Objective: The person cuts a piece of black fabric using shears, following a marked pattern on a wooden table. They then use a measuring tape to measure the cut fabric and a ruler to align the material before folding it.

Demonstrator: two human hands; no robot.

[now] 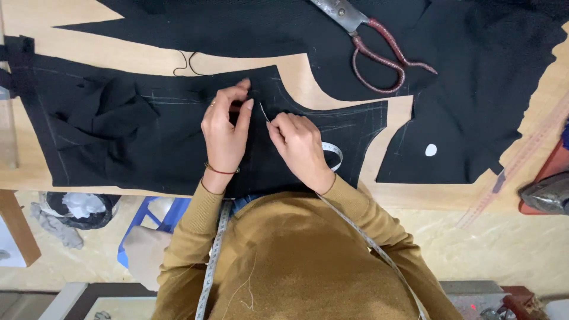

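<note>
no packages, no labels, no signs, no screens in view on the cutting table

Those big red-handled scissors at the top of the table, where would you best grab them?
Probably by the two red loop handles of the large metal scissors, coming from the right. The loops lie flat on the black fabric, pointing right and toward the person, while the grey blades point away to the upper left.
</note>
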